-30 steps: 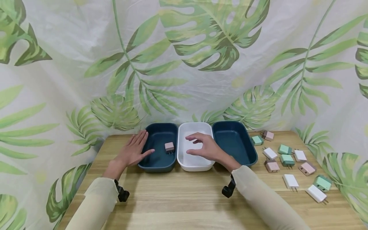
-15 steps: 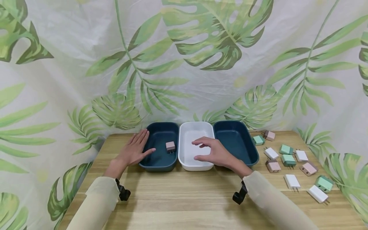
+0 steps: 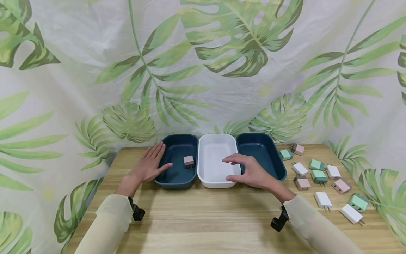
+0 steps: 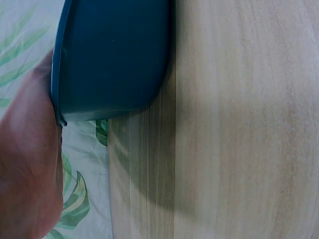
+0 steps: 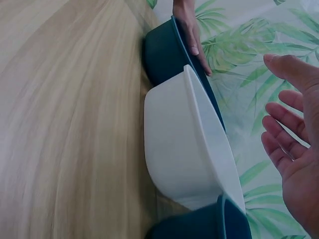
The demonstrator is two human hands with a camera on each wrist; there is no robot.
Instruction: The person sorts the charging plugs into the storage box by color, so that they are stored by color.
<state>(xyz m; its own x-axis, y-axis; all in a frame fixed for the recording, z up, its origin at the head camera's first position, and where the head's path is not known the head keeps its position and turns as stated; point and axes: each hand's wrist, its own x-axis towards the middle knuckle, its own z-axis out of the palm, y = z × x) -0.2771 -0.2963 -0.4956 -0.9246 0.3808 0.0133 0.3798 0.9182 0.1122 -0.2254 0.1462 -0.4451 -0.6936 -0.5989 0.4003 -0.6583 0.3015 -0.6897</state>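
While looking down over the wooden desk (image 3: 203,218), noted a left hand (image 3: 147,165) laid along the outer rim of the left blue tray (image 3: 171,153), four fingers straight and near one another, thumb spread over the interior; judged this meant to steady the tray. Found a right hand (image 3: 252,172) hanging above the border between the white tray (image 3: 214,155) and the right blue tray (image 3: 258,148), fingers loosely bent, thumb well apart, pinching nothing. Spotted one pink wall charger (image 3: 188,161) inside the left blue tray, near the right wall, prongs toward the desk's front edge. Counted eleven loose chargers toward the desk's right edge: four mint-green chargers (image 3: 358,203), four white chargers (image 3: 323,200), three pink chargers (image 3: 341,186), mostly spaced apart, likely leaving each easy to grasp. Saw all trays side by side near the back edge, probably for easy reach.
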